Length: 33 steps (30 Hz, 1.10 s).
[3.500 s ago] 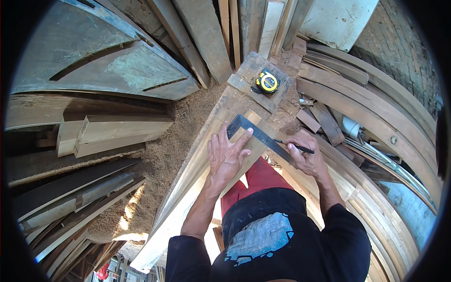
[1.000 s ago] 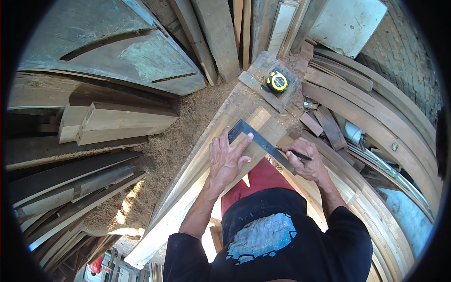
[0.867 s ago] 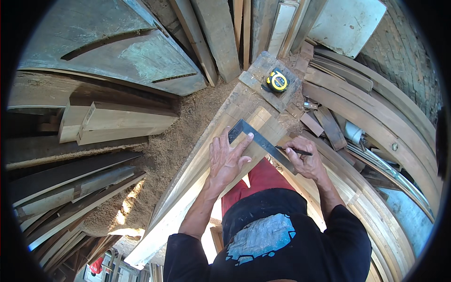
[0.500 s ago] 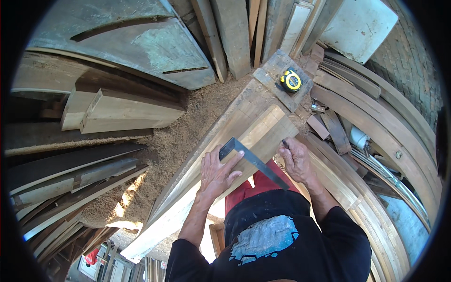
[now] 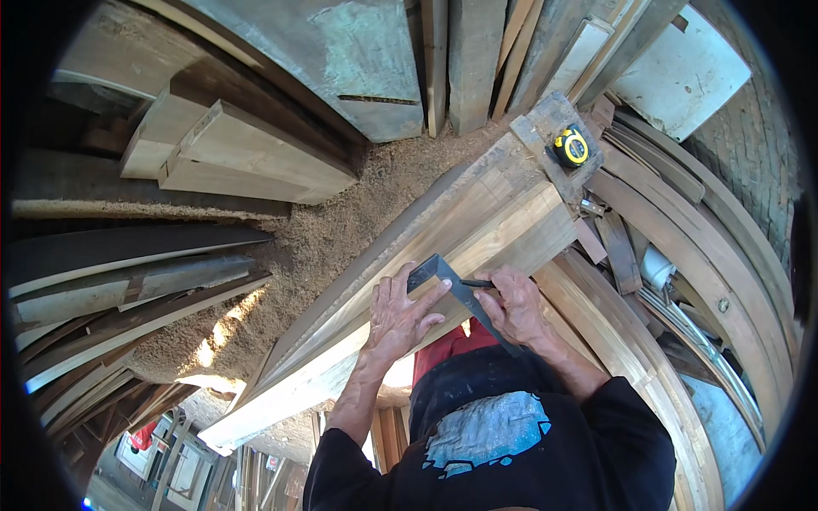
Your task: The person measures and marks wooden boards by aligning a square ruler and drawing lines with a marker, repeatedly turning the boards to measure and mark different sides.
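Observation:
My left hand [image 5: 399, 313] holds a dark metal try square [image 5: 468, 300] on a pale wooden plank [image 5: 498, 237]. Its fingers lie over the stock, and the thumb presses by the corner. The blade slants across the plank toward my body. Between the fingertips of my right hand [image 5: 517, 308] is a thin dark pencil-like marking tool [image 5: 478, 283]. Its tip points left and meets the blade's edge near the corner, as far as I can see. The right fingers are closed and rest close beside the blade.
A yellow and black tape measure [image 5: 572, 149] sits on a worn block [image 5: 545, 123] at the bench's far end. Sawdust [image 5: 332, 226] covers the floor to the left. Stacked boards [image 5: 256, 157] stand left, and long curved timbers [image 5: 682, 230] lie right.
My right hand has moved left and inward, bringing the marking tool to the square's blade. The left hand still holds the square. The whole view has shifted a little.

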Each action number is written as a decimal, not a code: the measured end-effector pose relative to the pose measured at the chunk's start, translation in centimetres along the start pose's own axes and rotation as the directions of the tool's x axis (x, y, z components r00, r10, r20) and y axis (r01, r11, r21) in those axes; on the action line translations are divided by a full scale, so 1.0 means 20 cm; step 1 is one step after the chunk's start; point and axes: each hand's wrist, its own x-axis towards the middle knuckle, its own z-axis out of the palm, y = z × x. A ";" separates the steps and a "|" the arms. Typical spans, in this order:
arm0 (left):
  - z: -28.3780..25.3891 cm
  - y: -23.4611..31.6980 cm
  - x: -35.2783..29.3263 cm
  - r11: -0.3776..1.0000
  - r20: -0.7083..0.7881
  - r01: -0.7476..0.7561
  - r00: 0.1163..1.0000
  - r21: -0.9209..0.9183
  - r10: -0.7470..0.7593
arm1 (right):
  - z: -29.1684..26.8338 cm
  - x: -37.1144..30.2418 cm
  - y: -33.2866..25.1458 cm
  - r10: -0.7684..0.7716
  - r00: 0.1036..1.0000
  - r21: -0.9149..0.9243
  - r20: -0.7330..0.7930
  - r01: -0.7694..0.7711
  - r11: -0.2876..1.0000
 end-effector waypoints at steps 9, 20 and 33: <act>-0.01 -0.01 -0.04 1.000 -0.007 0.006 1.000 0.023 -0.006 | 0.13 -0.02 -0.03 -0.054 0.997 -0.111 -0.054 0.047 0.993; 0.01 0.01 0.00 1.000 -0.013 -0.013 1.000 -0.006 0.013 | 0.23 -0.03 -0.05 -0.104 0.983 -0.213 -0.151 0.070 0.974; -0.01 0.02 0.01 0.999 0.021 -0.001 1.000 -0.034 0.002 | 0.23 -0.02 -0.05 -0.090 0.983 -0.229 -0.159 0.052 0.972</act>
